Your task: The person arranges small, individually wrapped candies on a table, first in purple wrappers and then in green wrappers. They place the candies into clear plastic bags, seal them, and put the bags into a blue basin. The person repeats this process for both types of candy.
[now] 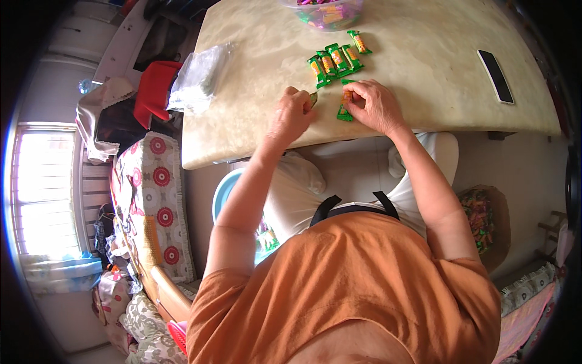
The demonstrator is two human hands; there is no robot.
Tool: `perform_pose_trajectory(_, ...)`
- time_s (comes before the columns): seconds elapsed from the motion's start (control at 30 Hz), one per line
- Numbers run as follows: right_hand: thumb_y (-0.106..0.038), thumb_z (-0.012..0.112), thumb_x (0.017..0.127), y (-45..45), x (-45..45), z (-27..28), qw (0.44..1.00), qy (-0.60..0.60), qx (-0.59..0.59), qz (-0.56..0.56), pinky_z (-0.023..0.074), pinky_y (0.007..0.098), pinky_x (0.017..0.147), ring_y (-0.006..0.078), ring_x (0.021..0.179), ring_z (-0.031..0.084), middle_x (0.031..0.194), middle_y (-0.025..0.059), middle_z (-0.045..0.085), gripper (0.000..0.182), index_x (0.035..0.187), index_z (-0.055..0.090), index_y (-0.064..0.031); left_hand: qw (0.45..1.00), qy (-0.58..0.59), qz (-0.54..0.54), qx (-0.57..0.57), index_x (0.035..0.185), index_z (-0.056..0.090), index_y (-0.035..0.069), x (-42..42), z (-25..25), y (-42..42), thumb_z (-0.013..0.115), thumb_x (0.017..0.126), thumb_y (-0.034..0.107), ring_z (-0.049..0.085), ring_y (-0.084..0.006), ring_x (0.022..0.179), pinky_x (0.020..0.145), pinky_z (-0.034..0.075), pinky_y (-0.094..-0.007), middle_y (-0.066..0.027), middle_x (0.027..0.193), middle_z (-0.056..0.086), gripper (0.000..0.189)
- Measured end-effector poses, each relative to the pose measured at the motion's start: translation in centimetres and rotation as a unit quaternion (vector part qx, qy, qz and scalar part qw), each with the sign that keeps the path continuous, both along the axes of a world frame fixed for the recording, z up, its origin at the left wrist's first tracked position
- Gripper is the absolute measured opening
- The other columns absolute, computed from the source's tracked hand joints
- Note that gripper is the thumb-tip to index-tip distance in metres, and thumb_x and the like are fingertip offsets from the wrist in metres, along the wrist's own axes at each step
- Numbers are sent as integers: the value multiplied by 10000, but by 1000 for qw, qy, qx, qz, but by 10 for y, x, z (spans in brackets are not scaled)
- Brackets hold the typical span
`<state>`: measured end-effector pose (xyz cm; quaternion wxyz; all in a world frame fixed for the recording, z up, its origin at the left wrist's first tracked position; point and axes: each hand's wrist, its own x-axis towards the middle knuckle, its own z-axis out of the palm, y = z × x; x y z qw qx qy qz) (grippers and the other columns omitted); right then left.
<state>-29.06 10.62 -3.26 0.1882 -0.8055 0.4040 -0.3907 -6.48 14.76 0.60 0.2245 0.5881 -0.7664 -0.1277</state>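
Observation:
My left hand [291, 113] is over the near part of the table, its fingers closed on a small wrapped snack [313, 99] that is mostly hidden. To its right, my right hand [375, 104] grips a green snack packet [344, 112] between thumb and fingers, against the tabletop. Just beyond both hands lie several green-and-yellow packets [337, 59], roughly side by side. One more packet [359, 42] rests a little farther off to the right, tilted.
At the table's [423, 59] far edge stands a clear plastic tub [329, 20] of wrapped sweets. Clear plastic bags [200, 75] lie left, a smartphone [495, 76] right. On the floor are a blue basin [223, 189] and a paper-like container [498, 227] full of packets.

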Motion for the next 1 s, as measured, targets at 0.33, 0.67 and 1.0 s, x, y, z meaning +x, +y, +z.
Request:
perform_pose_trajectory(0.33,-222,680,767,2,-4,6,1000,7,4,12,511,393,715,248,760,626,741,30,653,181,905,653,-108,996,51,-5,-77,916,645,41,-26,1,-29,622,859,87,597,-327,968,800,500,-412,-149,979,605,77)
perform_pose_trajectory(0.67,-212,694,752,1,-2,2,1000,-1,-10,8,512,397,700,241,750,624,728,24,650,195,918,658,-114,958,-255,-49,-125,1116,673,246,7,-7,-74,646,829,96,520,-256,1175,897,433,-435,-39,1220,587,325)
perform_pose_trajectory(1.0,-220,707,750,1,-4,2,1000,-7,15,7,508,381,669,236,703,613,702,27,632,205,922,658,-121,980,-143,35,135,838,598,58,18,24,-21,713,768,198,603,-306,904,763,471,-417,-119,892,631,193)
